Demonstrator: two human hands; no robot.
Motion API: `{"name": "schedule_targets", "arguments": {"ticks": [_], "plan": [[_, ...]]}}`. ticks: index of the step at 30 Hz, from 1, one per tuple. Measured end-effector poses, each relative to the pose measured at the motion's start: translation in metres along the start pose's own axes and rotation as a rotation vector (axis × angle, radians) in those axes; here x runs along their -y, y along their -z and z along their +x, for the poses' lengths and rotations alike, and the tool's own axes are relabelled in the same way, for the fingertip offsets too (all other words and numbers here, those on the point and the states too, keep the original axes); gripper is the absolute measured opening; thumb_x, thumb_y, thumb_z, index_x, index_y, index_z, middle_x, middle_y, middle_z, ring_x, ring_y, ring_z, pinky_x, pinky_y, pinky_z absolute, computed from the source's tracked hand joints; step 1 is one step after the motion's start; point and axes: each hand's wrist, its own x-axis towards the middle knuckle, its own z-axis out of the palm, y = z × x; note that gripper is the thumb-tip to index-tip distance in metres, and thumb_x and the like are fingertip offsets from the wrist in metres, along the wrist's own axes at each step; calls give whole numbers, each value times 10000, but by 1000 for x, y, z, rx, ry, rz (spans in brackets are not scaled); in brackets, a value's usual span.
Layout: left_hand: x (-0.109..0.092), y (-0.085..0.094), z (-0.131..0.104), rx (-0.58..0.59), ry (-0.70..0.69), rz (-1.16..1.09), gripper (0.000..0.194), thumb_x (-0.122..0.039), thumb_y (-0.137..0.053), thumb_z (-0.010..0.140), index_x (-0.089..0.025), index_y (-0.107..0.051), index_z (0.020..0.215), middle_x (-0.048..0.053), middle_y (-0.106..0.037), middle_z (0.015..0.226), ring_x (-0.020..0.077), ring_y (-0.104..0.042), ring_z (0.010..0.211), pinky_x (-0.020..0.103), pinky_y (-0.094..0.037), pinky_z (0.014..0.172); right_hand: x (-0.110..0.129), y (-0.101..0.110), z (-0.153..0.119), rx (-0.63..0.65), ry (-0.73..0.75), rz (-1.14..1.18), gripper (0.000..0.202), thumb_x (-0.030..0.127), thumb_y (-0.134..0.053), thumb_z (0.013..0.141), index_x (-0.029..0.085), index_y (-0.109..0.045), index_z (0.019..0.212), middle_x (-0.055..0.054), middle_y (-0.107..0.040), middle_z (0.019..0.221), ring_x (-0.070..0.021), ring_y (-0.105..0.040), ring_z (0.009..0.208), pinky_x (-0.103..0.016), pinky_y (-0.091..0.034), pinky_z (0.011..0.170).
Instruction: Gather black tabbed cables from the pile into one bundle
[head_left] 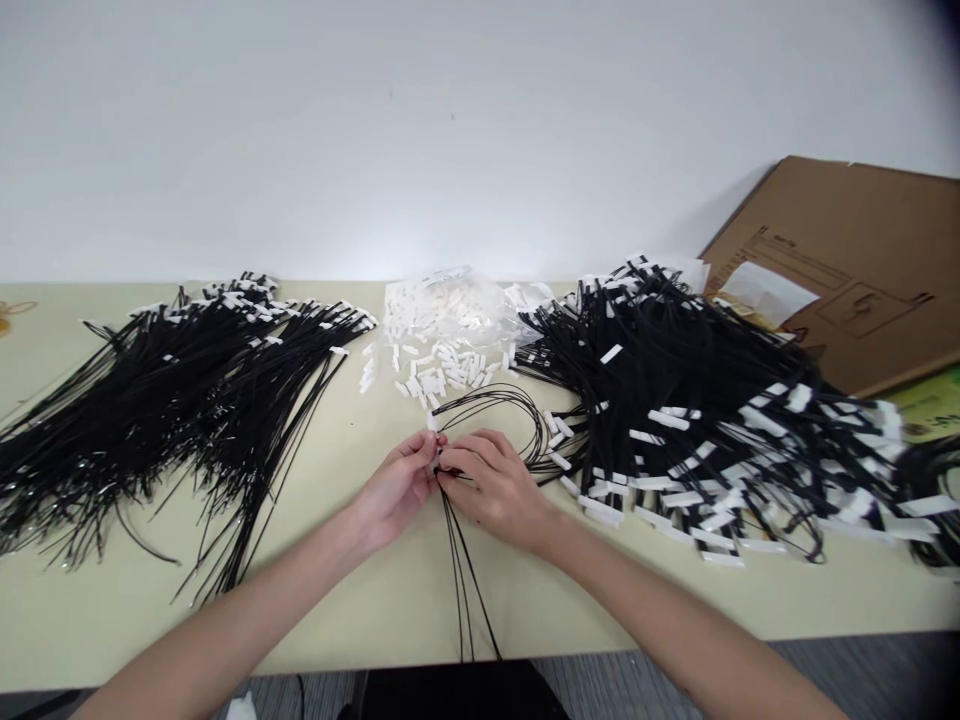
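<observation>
Both hands meet near the middle of the table over black wires. My left hand [405, 478] is closed, thumb and fingers pinching a small white connector [433, 420]. My right hand [491, 482] is closed beside it, fingertips on the black wires [459, 555] close to the connector. Some wires hang down toward the table's front edge, while others curve up in a loop [536, 425] to the right. The exact spot where wire and connector meet is partly covered by my fingers. Just beyond the hands lies a scatter of loose white connectors [442, 370].
A clear plastic bag [457, 300] of white connectors lies at the back. Bundled black wires [247, 390] spread over the left; a larger heap of black wires with white ends [660, 360] covers the right. A cardboard box [847, 270] leans against the wall at right.
</observation>
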Motion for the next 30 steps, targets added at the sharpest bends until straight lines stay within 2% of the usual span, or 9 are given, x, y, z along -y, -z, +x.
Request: {"name": "schedule_targets", "arguments": {"ticks": [7,11,14,19,21,24,26,30], "plan": [[0,1,-2,54,-43,36,78,-221,-631,706,-151,-598,718,-9,-581,715,72,-524,637,175,-405,594,-4,3,0,11,10,52,113,95,-518,797,182,-580,833,-13,-606,951,-151,-467,999,-347,-392,871],[1,1,-2,59,-92,42,82,-238,-605,730,-156,-595,737,-11,-570,712,67,-515,630,169,-403,581,-6,6,1,-14,-32,228,171,99,-518,796,183,-583,930,-27,-612,994,-164,-473,1011,-354,-417,855],[1,0,-3,25,-123,29,103,-261,-608,726,-159,-593,736,-9,-563,702,73,-514,632,179,-411,585,-6,11,5,-51,-137,440,216,84,-499,809,194,-583,974,-32,-618,1002,-156,-483,1017,-338,-444,846],[-1,-2,-6,21,-107,78,144,-297,-621,707,-166,-578,746,1,-566,720,100,-520,635,247,-442,613,-9,27,14,-115,-489,779,146,171,-476,842,187,-613,889,-50,-634,908,-147,-560,910,-322,-475,823],[-1,-3,-7,32,-105,101,156,-311,-617,708,-168,-576,754,1,-568,728,97,-517,618,255,-445,606,-11,34,15,-175,-637,910,145,226,-471,848,183,-608,867,-52,-630,892,-150,-583,871,-333,-485,811],[-3,-5,-9,31,-102,118,157,-314,-617,707,-170,-573,751,-5,-562,714,92,-514,604,255,-448,604,-17,42,15,-358,-787,1148,138,287,-483,841,183,-570,814,-30,-615,821,-149,-604,782,-361,-510,758],[-3,-5,-10,28,-90,125,154,-314,-615,708,-171,-570,745,-5,-559,719,91,-513,611,251,-449,597,-21,48,16,-457,-834,1259,136,302,-491,835,184,-540,788,-7,-593,746,-137,-599,716,-360,-523,707],[-3,-6,-12,76,-42,157,154,-322,-597,724,-171,-569,739,-6,-546,715,79,-489,589,197,-399,492,-30,61,18,-592,-879,1343,122,301,-518,816,186,-532,778,24,-524,655,-104,-554,648,-287,-518,614]]}}
